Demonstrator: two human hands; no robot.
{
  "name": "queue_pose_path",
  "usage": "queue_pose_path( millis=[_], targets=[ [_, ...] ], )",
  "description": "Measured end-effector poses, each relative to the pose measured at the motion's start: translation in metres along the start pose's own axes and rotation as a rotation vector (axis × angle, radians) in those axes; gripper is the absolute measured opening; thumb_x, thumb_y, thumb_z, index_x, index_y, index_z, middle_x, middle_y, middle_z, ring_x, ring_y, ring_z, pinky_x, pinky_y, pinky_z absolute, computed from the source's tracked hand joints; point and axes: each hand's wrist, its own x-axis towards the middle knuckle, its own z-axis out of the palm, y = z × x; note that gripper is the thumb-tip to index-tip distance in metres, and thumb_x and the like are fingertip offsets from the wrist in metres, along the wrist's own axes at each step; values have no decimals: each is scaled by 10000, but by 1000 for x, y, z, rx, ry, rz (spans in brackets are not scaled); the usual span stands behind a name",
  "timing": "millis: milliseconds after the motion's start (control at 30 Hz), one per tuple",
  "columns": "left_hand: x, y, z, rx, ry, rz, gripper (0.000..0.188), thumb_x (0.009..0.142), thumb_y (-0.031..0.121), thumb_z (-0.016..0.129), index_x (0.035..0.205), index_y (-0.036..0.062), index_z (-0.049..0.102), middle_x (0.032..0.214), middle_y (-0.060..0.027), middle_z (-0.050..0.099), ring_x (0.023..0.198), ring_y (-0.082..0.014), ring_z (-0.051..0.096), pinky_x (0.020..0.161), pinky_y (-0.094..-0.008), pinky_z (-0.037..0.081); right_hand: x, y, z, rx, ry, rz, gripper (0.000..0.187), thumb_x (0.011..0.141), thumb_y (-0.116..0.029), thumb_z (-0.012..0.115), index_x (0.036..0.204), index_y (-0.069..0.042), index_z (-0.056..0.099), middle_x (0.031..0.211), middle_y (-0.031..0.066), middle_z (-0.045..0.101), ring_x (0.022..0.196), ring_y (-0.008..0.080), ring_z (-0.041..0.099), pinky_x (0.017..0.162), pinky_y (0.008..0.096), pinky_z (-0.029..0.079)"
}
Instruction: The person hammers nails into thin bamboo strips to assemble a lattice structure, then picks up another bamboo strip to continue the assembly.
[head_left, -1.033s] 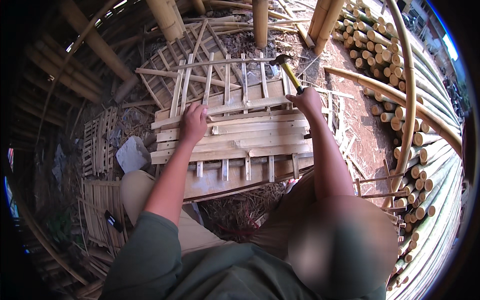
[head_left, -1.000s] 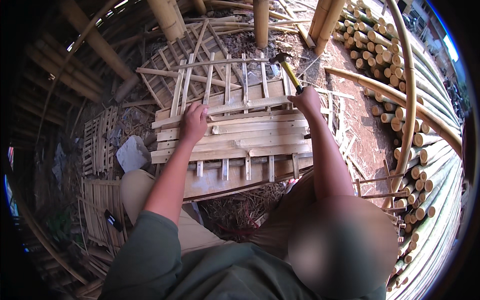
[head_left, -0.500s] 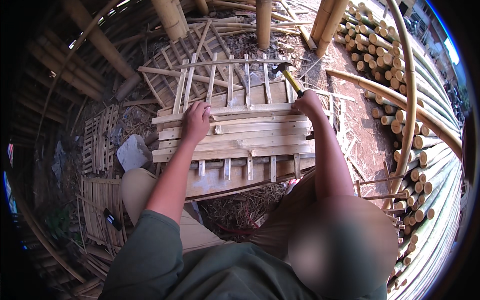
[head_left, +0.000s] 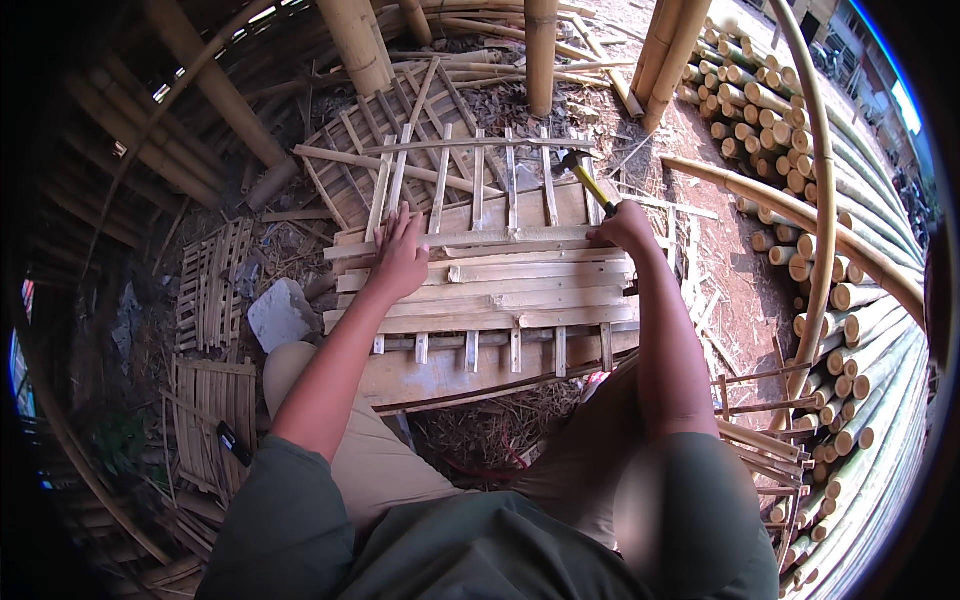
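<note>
My left hand (head_left: 402, 258) rests with fingers apart on the left part of a long pale bamboo slat (head_left: 480, 239). This slat lies across several narrower upright strips, at the far edge of a row of similar crosswise slats (head_left: 420, 294). Together they form a slatted panel over a wide wooden board (head_left: 420, 380). My right hand (head_left: 630, 228) is closed around a claw hammer (head_left: 597, 190) with a yellow and black handle, beside the slat's right end. The hammer's dark head points away from me, above the far strips. Nails between my fingers, if any, are too small to make out.
Another bamboo lattice (head_left: 340, 165) lies beyond the panel. To the left are a pale block (head_left: 284, 314), smaller slatted panels (head_left: 213, 278) and a dark phone-like object (head_left: 234, 444). Bamboo posts (head_left: 540, 60) stand ahead. Stacked bamboo poles (head_left: 850, 330) fill the right side.
My left hand has shifted slightly left along the slat, its fingers more spread. My right hand still holds the hammer near the slat's right end. The whole view has shifted a little.
</note>
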Motion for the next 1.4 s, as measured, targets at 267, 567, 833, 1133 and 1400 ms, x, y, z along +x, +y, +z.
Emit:
queue_pose_path(
  millis=[267, 567, 833, 1133, 1400],
  targets=[
    [-1, 14, -48, 137, -579, -123, 680, 995, 384, 413, 1517, -2, 212, 1602, -202, 137, 1488, -352, 114, 1210, -438, 144, -9, -2, -17, 41, -48, -30, 517, 562, -332, 925, 795, 48, 662, 759, 129, 677, 688, 219, 654, 652, 355, 505],
    [19, 19, -54, 89, -795, -136, 717, 1006, 401, 419, 1509, -48, 176, 1592, -231, 130, 1484, -363, 115, 1213, -387, 156, 7, 13, -9, 13, 31, 7, 475, 599, -330, 906, 803, 42, 691, 785, 152, 701, 717, 248, 685, 690, 363, 523],
    [18, 15, -57, 151, -833, -112, 728, 991, 386, 453, 1535, 14, 143, 1604, -192, 126, 1484, -347, 132, 1211, -389, 177, 7, 9, -8, 1, -47, -44, 423, 620, -320, 896, 754, 19, 683, 754, 145, 691, 710, 243, 675, 679, 375, 518],
    [12, 19, -75, 233, -838, -197, 677, 986, 463, 415, 1538, 116, 233, 1592, -187, 189, 1484, -314, 166, 1197, -531, 66, -5, -1, -13, -8, -69, -41, 415, 625, -327, 901, 716, 14, 683, 739, 128, 687, 677, 224, 664, 665, 368, 512],
    [23, 20, -83, 180, -892, -271, 616, 968, 457, 453, 1513, 196, 328, 1581, -145, 248, 1460, -330, 240, 1179, -587, 42, -9, -8, -7, -112, -29, 15, 474, 657, -334, 882, 873, 45, 694, 859, 190, 709, 808, 293, 700, 726, 388, 527]
  ],
)
